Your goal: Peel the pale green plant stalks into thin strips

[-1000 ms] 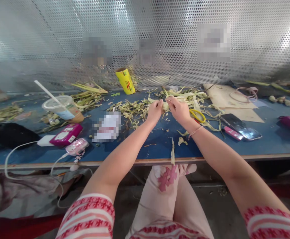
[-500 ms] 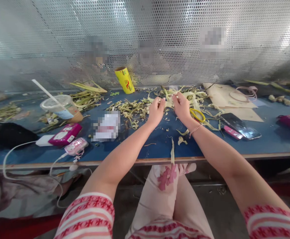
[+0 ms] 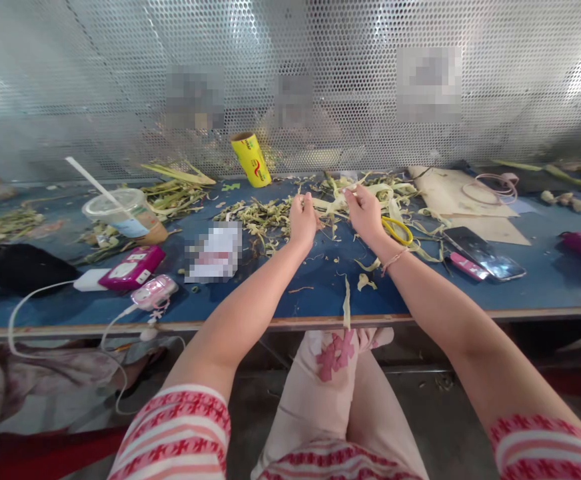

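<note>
My right hand is closed in a pinch on a pale plant strip above the heap at the back middle of the blue table. The strip runs leftward from its fingertips towards my left hand. My left hand has its fingers drawn together, a hand's width away; what lies in them is hidden. Beside it on the left spread dry greenish plant scraps. A yellow loop lies just right of my right hand, among longer pale peelings.
A yellow cardboard tube leans near the perforated metal wall. To the left stand a lidded drink cup with a straw, a magenta device and a pink charger with white cables. On the right lie a dark phone and brown paper.
My left hand has moved a little to the left, widening the gap between my hands. My right hand stays nearly in place, and more of the pale strip shows between them.
</note>
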`<state>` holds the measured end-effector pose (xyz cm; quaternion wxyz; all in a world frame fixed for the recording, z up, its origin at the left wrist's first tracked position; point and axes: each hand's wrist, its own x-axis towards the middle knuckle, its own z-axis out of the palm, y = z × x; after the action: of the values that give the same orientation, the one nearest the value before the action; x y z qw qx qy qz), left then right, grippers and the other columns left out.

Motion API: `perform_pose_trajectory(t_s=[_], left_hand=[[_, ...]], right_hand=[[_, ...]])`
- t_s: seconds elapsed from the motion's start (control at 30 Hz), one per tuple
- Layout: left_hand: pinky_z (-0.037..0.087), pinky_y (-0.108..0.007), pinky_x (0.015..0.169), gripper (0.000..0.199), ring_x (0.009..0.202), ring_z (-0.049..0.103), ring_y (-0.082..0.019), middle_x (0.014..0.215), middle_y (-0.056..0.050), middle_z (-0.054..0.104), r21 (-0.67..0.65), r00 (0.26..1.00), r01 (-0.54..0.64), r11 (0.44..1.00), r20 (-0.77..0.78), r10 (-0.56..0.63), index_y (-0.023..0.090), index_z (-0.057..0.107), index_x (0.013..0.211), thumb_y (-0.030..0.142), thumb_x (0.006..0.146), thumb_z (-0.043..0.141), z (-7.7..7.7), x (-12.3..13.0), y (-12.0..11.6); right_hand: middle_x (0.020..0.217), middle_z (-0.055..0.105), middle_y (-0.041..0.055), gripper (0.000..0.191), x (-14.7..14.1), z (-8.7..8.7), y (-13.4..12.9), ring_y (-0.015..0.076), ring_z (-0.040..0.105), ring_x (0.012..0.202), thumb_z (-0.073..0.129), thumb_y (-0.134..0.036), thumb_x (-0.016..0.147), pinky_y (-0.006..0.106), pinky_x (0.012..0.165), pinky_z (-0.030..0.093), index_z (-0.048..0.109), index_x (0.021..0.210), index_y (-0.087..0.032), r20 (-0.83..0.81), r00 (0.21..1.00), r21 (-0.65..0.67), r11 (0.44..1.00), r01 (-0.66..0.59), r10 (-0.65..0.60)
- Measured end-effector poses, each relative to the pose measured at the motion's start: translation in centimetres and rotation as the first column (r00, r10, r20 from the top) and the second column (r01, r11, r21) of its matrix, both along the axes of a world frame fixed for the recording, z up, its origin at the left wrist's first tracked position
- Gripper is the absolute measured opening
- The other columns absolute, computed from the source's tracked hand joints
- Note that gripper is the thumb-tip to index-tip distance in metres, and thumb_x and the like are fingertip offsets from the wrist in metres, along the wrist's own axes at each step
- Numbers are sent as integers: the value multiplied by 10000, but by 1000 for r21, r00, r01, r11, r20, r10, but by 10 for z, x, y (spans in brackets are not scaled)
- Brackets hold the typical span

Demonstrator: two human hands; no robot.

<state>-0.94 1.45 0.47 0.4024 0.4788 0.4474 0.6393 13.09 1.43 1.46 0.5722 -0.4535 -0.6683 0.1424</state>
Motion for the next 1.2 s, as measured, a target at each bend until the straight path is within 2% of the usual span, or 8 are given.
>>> perform_pose_trajectory(t_s=[0.2, 0.3, 0.4, 0.5, 0.83, 0.93, 1.07, 1.2], left_hand=[[280, -246, 488, 401, 410, 346, -67, 523, 81, 357, -87, 980, -50, 995, 187, 65, 227, 466, 874, 627, 889, 438, 9, 7, -7], [313, -244, 474, 452, 411, 380, -73, 507, 70, 384, -143, 959, 105, 984, 277, -62, 222, 489, 832, 670, 866, 436, 10, 7, -9], [392, -248, 492, 507, 453, 464, -84, 530, 30, 487, -207, 890, 335, 919, 389, -237, 203, 542, 792, 698, 843, 446, 13, 7, -13], [450, -234, 513, 472, 485, 508, -76, 575, 0, 564, -218, 838, 430, 876, 458, -297, 183, 602, 822, 647, 840, 519, 18, 8, -17], [527, -143, 638, 109, 594, 605, -27, 674, -4, 668, -195, 788, 421, 886, 562, -250, 113, 620, 751, 64, 847, 608, 21, 17, -21], [531, -156, 670, 129, 604, 618, -30, 671, 3, 669, -211, 813, 393, 895, 534, -231, 117, 615, 716, 31, 811, 631, 21, 16, -22], [531, -165, 696, 127, 615, 623, -33, 664, 12, 663, -171, 843, 358, 918, 482, -239, 123, 634, 688, 48, 782, 675, 21, 13, -22], [519, -170, 688, 142, 630, 628, -41, 662, -7, 671, -197, 846, 403, 894, 453, -282, 107, 656, 669, 47, 798, 653, 20, 10, -20]], right_hand=[[536, 421, -38, 488, -2, 3, -6, 109, 414, 478, 396, -606, 918, 267, 498, 341, 660, 962, -198, 16, 1000, 2, 1000, 11, -11], [516, 400, -36, 526, -3, 3, -8, 116, 419, 475, 358, -637, 920, 274, 503, 358, 652, 958, -202, 24, 999, 2, 1000, 27, -27], [532, 426, -22, 556, -1, 3, -7, 134, 446, 496, 315, -653, 924, 294, 533, 397, 639, 983, -205, 34, 998, 3, 999, 54, -54], [572, 469, -5, 574, 1, 3, -6, 149, 474, 529, 278, -649, 934, 313, 564, 425, 627, 1023, -202, 55, 995, 23, 996, 87, -88], [641, 559, 13, 519, 5, 4, -9, 171, 566, 614, 300, -611, 947, 336, 664, 480, 600, 1090, -212, 40, 992, 80, 990, 114, -118], [558, 535, -20, 499, 3, -3, 3, 148, 550, 500, 350, -625, 930, 304, 575, 466, 592, 1079, -215, 0, 1000, -47, 999, 19, -19], [506, 545, -19, 524, 1, -9, 16, 130, 507, 394, 386, -676, 891, 284, 473, 429, 612, 847, -205, -45, 993, -239, 964, -118, 110], [603, 613, 18, 516, 3, -6, 13, 168, 593, 543, 341, -639, 924, 315, 597, 474, 574, 758, -210, 63, 996, -224, 973, -50, 66]])
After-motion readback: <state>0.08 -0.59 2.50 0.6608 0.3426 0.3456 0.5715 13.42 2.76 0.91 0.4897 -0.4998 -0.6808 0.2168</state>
